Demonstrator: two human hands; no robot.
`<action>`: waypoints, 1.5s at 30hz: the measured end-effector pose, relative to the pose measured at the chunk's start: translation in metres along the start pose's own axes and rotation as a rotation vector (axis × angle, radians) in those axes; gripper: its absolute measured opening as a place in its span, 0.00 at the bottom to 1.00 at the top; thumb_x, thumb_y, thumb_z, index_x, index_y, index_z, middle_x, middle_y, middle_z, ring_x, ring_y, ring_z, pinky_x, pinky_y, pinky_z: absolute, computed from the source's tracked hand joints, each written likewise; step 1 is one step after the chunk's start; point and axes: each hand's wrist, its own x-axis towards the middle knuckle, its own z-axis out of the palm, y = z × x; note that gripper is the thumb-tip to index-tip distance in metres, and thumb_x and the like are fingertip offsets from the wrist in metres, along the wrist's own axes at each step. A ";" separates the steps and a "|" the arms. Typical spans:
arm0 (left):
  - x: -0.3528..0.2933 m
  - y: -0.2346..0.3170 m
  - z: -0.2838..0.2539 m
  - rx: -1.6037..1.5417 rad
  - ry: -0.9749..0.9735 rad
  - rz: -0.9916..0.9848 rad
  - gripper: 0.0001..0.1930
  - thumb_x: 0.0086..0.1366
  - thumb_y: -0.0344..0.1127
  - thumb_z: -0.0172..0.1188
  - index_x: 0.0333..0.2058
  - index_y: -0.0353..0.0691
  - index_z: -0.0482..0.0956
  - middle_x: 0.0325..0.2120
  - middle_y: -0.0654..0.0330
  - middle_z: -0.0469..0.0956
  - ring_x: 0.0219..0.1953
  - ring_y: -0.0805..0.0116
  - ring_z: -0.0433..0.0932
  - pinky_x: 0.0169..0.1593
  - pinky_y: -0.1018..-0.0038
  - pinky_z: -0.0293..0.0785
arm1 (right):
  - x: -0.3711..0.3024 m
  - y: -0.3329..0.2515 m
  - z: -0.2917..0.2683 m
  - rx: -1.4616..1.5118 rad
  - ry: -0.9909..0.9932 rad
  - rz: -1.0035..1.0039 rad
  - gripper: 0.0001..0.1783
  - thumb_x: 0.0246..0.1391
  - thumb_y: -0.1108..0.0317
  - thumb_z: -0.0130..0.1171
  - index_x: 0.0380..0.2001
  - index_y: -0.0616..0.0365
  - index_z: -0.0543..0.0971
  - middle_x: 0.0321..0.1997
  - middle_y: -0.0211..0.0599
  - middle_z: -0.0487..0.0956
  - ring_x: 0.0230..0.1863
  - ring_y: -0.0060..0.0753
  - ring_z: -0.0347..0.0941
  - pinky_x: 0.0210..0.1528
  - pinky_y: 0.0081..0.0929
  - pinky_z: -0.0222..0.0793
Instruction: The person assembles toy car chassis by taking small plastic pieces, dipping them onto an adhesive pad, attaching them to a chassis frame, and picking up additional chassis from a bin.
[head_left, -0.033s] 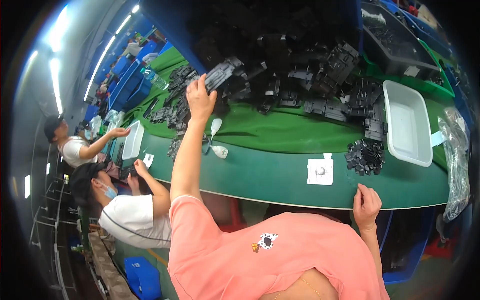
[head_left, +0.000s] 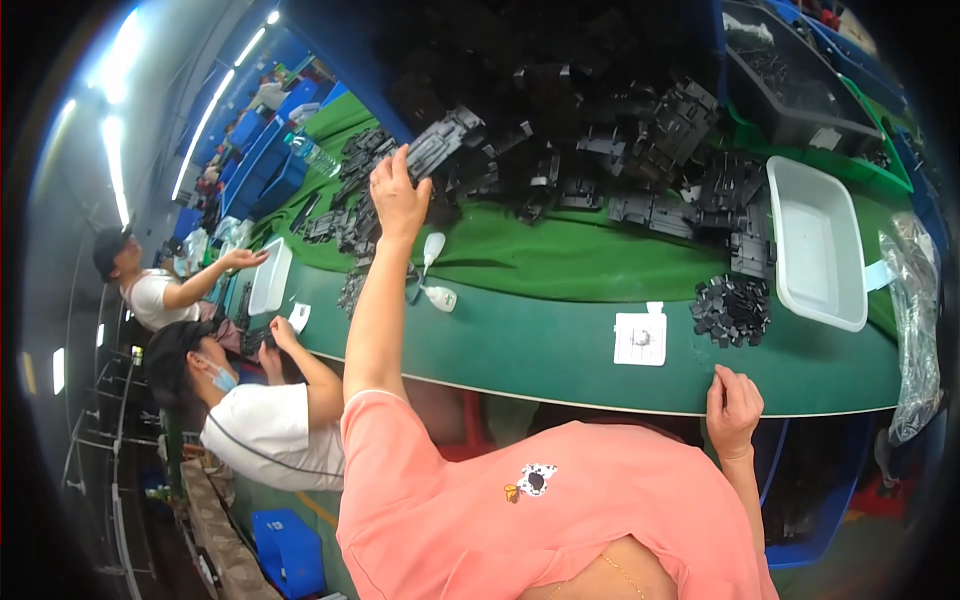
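Note:
My left hand (head_left: 400,196) reaches far forward at the front of the large blue bin. Its thumb and fingers are closed on the near end of a long black plastic part (head_left: 446,138), which slants up and to the right. More black plastic parts (head_left: 655,215) like it lie heaped behind and to the right. My right hand (head_left: 734,408) is at the table's front edge, fingers curled together. Whether anything small is pinched in them is hidden. Just beyond it lies a pile of small black pieces (head_left: 732,311).
A white tray (head_left: 850,290) stands at the right beside a clear plastic bag (head_left: 912,350). A white printed card (head_left: 640,340) and two small white bottles (head_left: 440,298) lie on the green table (head_left: 540,350). Two co-workers (head_left: 270,430) sit along the left side.
The whole picture has shifted very slightly. My left hand keeps hold of the black plastic part, and my right hand stays at the table edge.

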 end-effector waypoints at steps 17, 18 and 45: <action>-0.119 0.268 -0.095 -0.643 -0.128 0.078 0.43 0.39 0.27 0.68 0.59 0.38 0.62 0.48 0.48 0.67 0.52 0.46 0.64 0.58 0.57 0.61 | 0.080 -0.066 0.029 1.651 -0.293 0.764 0.16 0.62 0.64 0.52 0.49 0.64 0.72 0.47 0.35 0.76 0.49 0.23 0.70 0.53 0.26 0.66; -0.124 0.272 -0.097 -0.647 -0.120 0.054 0.42 0.41 0.30 0.70 0.58 0.37 0.63 0.47 0.49 0.67 0.52 0.46 0.64 0.57 0.58 0.62 | 0.078 -0.064 0.033 1.685 -0.206 0.829 0.15 0.62 0.64 0.51 0.47 0.62 0.73 0.47 0.34 0.76 0.48 0.23 0.70 0.52 0.26 0.66; -0.162 0.233 -0.097 -2.511 -0.647 -1.206 0.44 0.60 0.69 0.45 0.64 0.41 0.52 0.59 0.43 0.61 0.51 0.45 0.74 0.45 0.47 0.77 | 0.068 -0.057 0.027 0.459 -0.311 0.068 0.13 0.48 0.67 0.64 0.37 0.59 0.77 0.31 0.39 0.77 0.29 0.38 0.74 0.33 0.31 0.71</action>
